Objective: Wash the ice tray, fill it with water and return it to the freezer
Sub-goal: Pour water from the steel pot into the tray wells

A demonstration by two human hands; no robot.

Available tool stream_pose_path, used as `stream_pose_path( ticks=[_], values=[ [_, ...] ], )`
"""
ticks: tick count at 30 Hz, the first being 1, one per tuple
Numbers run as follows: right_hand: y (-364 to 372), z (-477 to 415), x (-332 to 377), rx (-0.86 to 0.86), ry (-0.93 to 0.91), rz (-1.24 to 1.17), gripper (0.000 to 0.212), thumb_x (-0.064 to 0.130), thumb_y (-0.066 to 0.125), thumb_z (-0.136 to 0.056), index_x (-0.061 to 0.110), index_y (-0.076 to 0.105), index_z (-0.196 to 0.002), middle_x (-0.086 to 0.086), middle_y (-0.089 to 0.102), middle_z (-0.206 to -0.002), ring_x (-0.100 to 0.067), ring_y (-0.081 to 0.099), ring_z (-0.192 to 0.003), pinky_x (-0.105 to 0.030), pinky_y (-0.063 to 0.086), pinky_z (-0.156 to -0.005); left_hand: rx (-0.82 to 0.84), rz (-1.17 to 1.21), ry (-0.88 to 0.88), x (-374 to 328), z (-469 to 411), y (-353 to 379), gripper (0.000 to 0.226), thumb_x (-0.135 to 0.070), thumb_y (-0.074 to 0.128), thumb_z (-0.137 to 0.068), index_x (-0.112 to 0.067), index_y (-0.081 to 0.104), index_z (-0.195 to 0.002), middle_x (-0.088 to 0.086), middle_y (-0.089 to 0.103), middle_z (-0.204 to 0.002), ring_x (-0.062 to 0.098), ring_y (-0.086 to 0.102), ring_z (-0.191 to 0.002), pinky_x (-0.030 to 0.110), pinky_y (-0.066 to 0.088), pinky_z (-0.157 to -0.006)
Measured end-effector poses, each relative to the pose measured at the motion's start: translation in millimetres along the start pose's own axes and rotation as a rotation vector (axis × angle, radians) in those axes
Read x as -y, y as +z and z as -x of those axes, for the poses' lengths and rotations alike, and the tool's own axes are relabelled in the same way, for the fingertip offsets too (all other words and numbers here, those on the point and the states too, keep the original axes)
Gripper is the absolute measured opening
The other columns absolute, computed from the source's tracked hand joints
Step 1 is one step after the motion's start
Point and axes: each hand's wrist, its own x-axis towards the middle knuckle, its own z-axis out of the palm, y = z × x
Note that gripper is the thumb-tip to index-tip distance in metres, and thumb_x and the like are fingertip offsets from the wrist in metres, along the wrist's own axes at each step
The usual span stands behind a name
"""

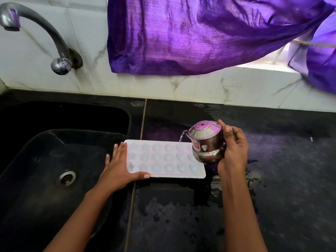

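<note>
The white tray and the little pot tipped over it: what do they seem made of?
The ice tray: probably plastic, perhaps silicone; matte white, with smoothly moulded round and star-shaped cups. The pot: looks like polished stainless steel; its mirror-bright belly picks up a violet tint from the purple cloth.

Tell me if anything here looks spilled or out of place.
Water is spilled on the counter in front of the tray and to its right, beside the right hand pouring from the pot. Nothing else stands out.
</note>
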Motion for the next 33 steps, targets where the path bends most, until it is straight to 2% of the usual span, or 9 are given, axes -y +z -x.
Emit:
stream_pose_path(
  ticks=[2, 6, 9, 13, 18, 22, 28, 30, 33],
  values=[
    [0.5, -0.3, -0.1, -0.003, -0.004, -0.002, 0.019, 0.028, 0.068, -0.063, 0.016, 0.058, -0.074, -0.007, 0.066, -0.091, -0.009, 0.065, -0.079, -0.020, 0.053, -0.060, -0.001, 0.006, -0.004, -1.3, 0.9, -0.3, 0.134, -0.075, 0.060, -0.052, -0.017, -0.015, -0.148, -0.003, -0.017, -0.157, 0.003, -0.024, -0.136, 0.036, -0.015, -0.113],
    [0.6, -0.7, -0.8, -0.002, -0.013, -0.026, 0.016, 0.027, 0.068, -0.064, 0.017, 0.058, -0.072, -0.004, 0.067, -0.087, -0.006, 0.066, -0.076, -0.019, 0.052, -0.060, 0.011, 0.029, -0.009, -1.1, 1.7, -0.1, 0.149, -0.091, 0.055, -0.038, -0.019, -0.015, -0.148, -0.006, -0.018, -0.157, 0.000, -0.026, -0.134, 0.036, -0.016, -0.112],
    [-0.9, -0.8, -1.6, 0.002, -0.009, -0.031, 0.018, 0.028, 0.067, -0.064, 0.016, 0.058, -0.073, -0.005, 0.066, -0.090, -0.007, 0.065, -0.077, -0.019, 0.052, -0.060, -0.007, 0.031, -0.012, -0.6, 1.7, 0.6, 0.148, -0.090, 0.043, -0.032, -0.019, -0.014, -0.148, -0.007, -0.018, -0.157, -0.004, -0.026, -0.131, 0.037, -0.016, -0.112],
    [-2.5, -2.1, -4.4, -0.006, 0.015, -0.041, 0.022, 0.030, 0.068, -0.062, 0.015, 0.058, -0.075, -0.006, 0.067, -0.093, -0.010, 0.065, -0.082, -0.020, 0.053, -0.061, -0.012, 0.029, -0.007, 0.2, 1.6, 0.5, 0.160, -0.101, 0.035, -0.020, -0.019, -0.014, -0.148, -0.007, -0.017, -0.157, -0.003, -0.025, -0.132, 0.037, -0.016, -0.112],
    [1.1, -3.1, -8.4, 0.018, 0.037, -0.113, 0.041, 0.040, 0.074, -0.048, 0.014, 0.057, -0.076, -0.005, 0.067, -0.092, -0.010, 0.066, -0.082, -0.023, 0.055, -0.065, -0.017, 0.019, -0.010, 1.5, 1.3, 1.9, 0.147, -0.090, 0.043, -0.033, -0.019, -0.013, -0.149, -0.007, -0.015, -0.157, -0.003, -0.024, -0.133, 0.038, -0.015, -0.113],
    [4.6, -1.6, -10.5, 0.038, 0.064, -0.112, 0.044, 0.040, 0.075, -0.047, 0.014, 0.057, -0.078, -0.009, 0.065, -0.099, -0.015, 0.064, -0.089, -0.028, 0.056, -0.072, -0.007, 0.018, -0.004, 0.7, 2.5, 1.6, 0.149, -0.093, 0.052, -0.036, -0.019, -0.013, -0.148, -0.008, -0.016, -0.157, -0.004, -0.024, -0.131, 0.037, -0.016, -0.112],
    [8.3, 1.6, -12.6, 0.057, 0.088, -0.058, 0.043, 0.042, 0.077, -0.044, 0.017, 0.060, -0.074, -0.011, 0.064, -0.099, -0.018, 0.062, -0.092, -0.034, 0.054, -0.080, -0.013, 0.002, -0.008, 0.8, 2.5, 2.5, 0.133, -0.076, 0.059, -0.053, -0.019, -0.013, -0.149, -0.007, -0.016, -0.157, -0.004, -0.023, -0.131, 0.037, -0.015, -0.113],
    [9.0, 3.0, -13.4, 0.056, 0.085, -0.035, 0.036, 0.043, 0.078, -0.043, 0.021, 0.063, -0.067, -0.009, 0.065, -0.093, -0.017, 0.062, -0.088, -0.038, 0.051, -0.083, -0.014, 0.003, -0.008, 0.9, 2.0, 2.5, 0.134, -0.077, 0.061, -0.053, -0.019, -0.013, -0.149, -0.006, -0.016, -0.157, -0.004, -0.023, -0.131, 0.038, -0.015, -0.113],
    [8.7, 4.1, -14.9, 0.073, 0.066, -0.006, 0.039, 0.050, 0.084, -0.037, 0.024, 0.066, -0.060, -0.007, 0.064, -0.088, -0.013, 0.062, -0.081, -0.033, 0.053, -0.078, -0.012, 0.013, -0.005, 1.2, 2.3, 2.0, 0.147, -0.089, 0.055, -0.039, -0.019, -0.013, -0.148, -0.006, -0.016, -0.157, -0.004, -0.024, -0.131, 0.037, -0.016, -0.112]
  ],
)
